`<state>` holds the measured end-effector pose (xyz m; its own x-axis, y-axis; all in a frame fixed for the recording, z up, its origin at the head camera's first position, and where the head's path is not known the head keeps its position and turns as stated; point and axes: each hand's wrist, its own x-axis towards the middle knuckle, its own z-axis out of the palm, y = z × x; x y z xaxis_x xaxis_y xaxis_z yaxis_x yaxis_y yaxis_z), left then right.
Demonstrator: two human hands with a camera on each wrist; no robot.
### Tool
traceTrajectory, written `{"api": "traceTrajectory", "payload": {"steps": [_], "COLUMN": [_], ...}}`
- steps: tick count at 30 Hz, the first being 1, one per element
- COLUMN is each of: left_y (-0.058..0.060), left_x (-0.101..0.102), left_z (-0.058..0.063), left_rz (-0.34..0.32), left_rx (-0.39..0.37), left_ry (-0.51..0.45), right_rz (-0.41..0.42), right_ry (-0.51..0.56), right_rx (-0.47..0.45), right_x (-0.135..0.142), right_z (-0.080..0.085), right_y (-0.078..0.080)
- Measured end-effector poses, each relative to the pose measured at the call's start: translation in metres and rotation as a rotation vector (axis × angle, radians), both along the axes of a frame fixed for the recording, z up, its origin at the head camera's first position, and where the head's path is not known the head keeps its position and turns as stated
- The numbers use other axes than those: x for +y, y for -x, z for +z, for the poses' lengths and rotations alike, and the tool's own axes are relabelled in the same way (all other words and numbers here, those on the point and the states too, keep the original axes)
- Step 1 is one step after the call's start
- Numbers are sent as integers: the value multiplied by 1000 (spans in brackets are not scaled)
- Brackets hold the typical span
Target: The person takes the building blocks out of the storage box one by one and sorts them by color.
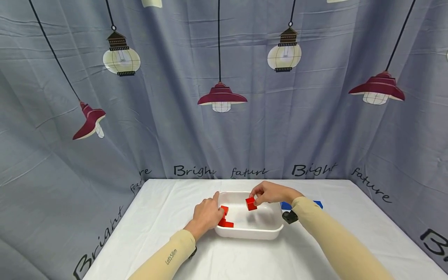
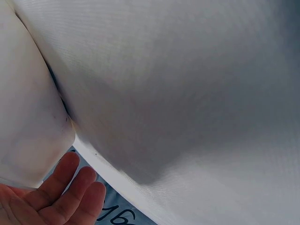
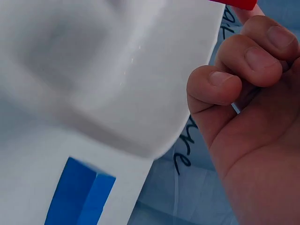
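A white plastic bin [image 1: 249, 233] stands on the table, with several red blocks [image 1: 228, 224] inside at its left end. My left hand [image 1: 206, 214] grips the bin's left side, the thumb over the rim near those blocks. In the left wrist view, fingers [image 2: 84, 192] of that hand show beside the bin's outer wall [image 2: 28, 103]. Above the bin's interior, my right hand [image 1: 271, 193] pinches a red cube [image 1: 251, 203] between thumb and fingers. Only an edge of the red cube [image 3: 239, 3] shows in the right wrist view, beyond the curled fingers.
Blue blocks [image 1: 285, 205] lie on the table just right of the bin, partly hidden by the right forearm. A black object [image 1: 289, 217] shows at the right wrist. White cloth [image 1: 182, 190] covers the table, and a grey-blue printed curtain [image 1: 224, 147] hangs behind it.
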<state>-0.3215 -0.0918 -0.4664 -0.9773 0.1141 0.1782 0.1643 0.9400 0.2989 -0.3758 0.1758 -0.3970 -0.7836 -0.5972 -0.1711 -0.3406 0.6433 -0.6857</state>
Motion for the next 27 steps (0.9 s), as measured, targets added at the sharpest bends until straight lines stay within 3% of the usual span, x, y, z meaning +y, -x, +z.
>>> {"api": "traceTrajectory", "payload": {"steps": [17,27], "left_y": [0,-1], "left_x": [1,1], "left_z": [1,2], "left_rz": [4,13], "left_rx": [2,-6], "left_ry": [-5,-4], "right_rz": [-60,-76], "right_ry": [49,101], "right_rx": [90,135], "right_x": [44,71], "right_z": [3,-5], "right_y": [-21,-29]}}
